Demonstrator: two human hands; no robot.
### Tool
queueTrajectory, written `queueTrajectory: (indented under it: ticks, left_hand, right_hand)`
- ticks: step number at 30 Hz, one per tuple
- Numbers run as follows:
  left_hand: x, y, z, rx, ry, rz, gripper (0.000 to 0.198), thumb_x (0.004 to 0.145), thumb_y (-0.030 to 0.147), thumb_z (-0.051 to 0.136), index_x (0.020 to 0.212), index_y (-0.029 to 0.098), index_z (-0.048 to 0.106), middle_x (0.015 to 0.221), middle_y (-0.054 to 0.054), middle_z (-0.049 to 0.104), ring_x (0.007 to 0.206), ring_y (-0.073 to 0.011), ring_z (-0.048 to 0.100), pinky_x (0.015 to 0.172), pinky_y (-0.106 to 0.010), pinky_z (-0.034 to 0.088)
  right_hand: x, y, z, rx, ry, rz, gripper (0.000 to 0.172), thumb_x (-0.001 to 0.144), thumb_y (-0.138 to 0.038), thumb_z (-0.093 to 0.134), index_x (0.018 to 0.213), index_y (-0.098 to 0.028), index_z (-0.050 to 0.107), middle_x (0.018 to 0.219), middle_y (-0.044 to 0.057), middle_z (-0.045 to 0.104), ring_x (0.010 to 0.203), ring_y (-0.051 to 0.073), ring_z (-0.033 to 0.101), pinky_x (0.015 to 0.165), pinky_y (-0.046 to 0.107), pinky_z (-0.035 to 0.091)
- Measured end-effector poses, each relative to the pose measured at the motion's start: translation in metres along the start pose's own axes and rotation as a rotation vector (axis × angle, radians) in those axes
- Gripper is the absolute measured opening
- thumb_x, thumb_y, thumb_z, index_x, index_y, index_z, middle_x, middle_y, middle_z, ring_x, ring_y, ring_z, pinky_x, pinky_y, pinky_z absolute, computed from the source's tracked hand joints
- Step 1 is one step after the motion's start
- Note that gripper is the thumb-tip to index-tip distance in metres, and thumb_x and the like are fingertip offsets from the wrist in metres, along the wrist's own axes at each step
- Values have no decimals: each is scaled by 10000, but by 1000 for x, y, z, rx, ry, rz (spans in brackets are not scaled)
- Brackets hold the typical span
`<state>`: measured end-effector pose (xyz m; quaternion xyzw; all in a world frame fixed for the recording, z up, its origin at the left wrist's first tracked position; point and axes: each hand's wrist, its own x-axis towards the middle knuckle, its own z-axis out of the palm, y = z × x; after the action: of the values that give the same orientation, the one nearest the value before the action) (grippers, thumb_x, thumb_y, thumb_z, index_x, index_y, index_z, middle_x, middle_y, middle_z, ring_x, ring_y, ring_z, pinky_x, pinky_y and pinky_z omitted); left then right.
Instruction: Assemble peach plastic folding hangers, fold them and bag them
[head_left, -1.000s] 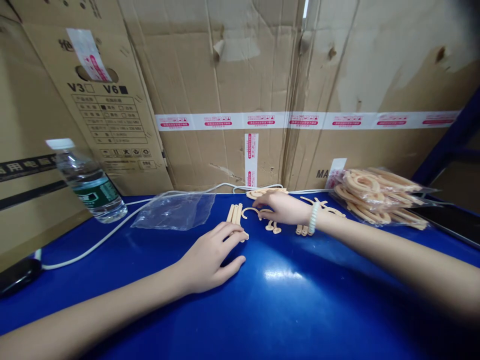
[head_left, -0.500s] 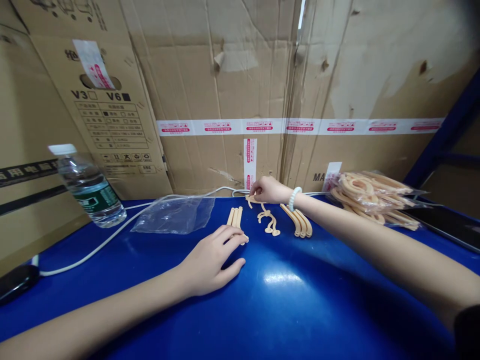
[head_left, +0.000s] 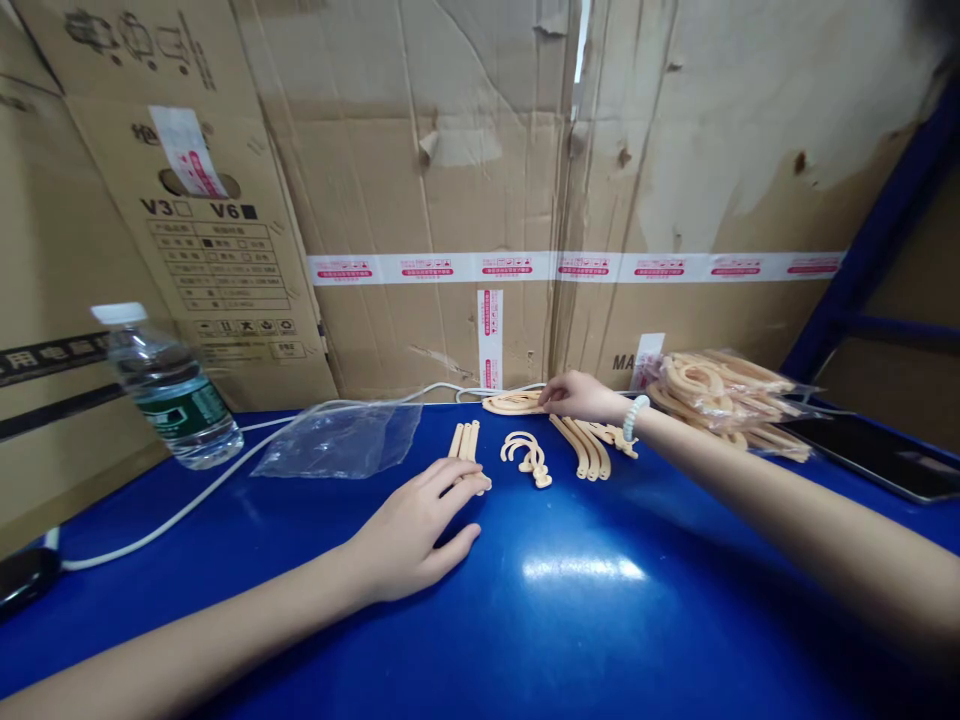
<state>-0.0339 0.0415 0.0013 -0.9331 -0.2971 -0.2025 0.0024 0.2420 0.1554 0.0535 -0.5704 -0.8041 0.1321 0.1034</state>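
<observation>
Resting on the near ends of some straight wooden strips point(head_left: 465, 440), my left hand point(head_left: 420, 520) has its thumb spread from the fingers. My right hand point(head_left: 581, 397), with a pale bead bracelet, is at the right end of flat oval wooden pieces point(head_left: 510, 403) near the cardboard; its fingers are pressed together, and what they hold is too small to make out. Between the hands lie curved, hook-like wooden pieces point(head_left: 529, 455). Three curved strips point(head_left: 585, 450) lie side by side below my right hand, with small knobbed pieces point(head_left: 619, 440) beside them, near my wrist.
On the blue table point(head_left: 525, 640) stand a water bottle point(head_left: 176, 395) at left and an empty clear bag point(head_left: 337, 440). Bagged wooden pieces point(head_left: 720, 395) and a dark tablet point(head_left: 877, 455) are at right. A white cable point(head_left: 180, 513) runs behind. Cardboard point(head_left: 420, 200) walls the back.
My right hand has moved right, uncovering the oval pieces. The hook-like pieces between the hands are arranged differently, and knobbed pieces now show beside the curved strips. My left hand stays on its strips.
</observation>
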Motion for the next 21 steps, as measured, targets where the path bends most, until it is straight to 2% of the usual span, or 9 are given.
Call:
queueTrajectory:
  ticks: [4, 8, 15, 21]
  left_hand:
    - [0, 3, 1, 170, 94, 220, 322, 906, 118, 490, 1217, 120, 570, 1242, -155, 616, 1170, -299, 551, 987, -481, 473]
    - [0, 4, -1, 245, 128, 423, 281, 902, 90, 475, 1148, 104, 611, 1155, -147, 675, 1087, -300, 606, 939, -470, 500]
    - [0, 2, 0, 190, 124, 399, 249, 900, 91, 469, 1085, 97, 636, 1120, -149, 686, 1081, -287, 616, 928, -433, 519]
    - [2, 2, 0, 181, 107, 391, 254, 910, 96, 445, 1071, 111, 641, 1109, -144, 690, 1050, -280, 630, 901, -429, 531]
  right_hand:
    - [14, 10, 0, -104, 83, -38, 295, 944, -331, 572, 1197, -180, 586, 1226, 85, 599, 1021, 220, 619, 860, 422, 534]
    - [26, 11, 1, -173, 74, -98, 313, 938, -328, 583, 1212, -176, 576, 1229, 88, 596, 1029, 224, 618, 859, 430, 534]
    - [44, 19, 6, -178, 59, -83, 318, 939, -328, 582, 1217, -175, 572, 1228, 89, 596, 1024, 223, 620, 854, 430, 536]
    - [49, 29, 11, -23, 76, -46, 316, 938, -328, 583, 1214, -174, 574, 1223, 86, 598, 1020, 222, 622, 851, 429, 538]
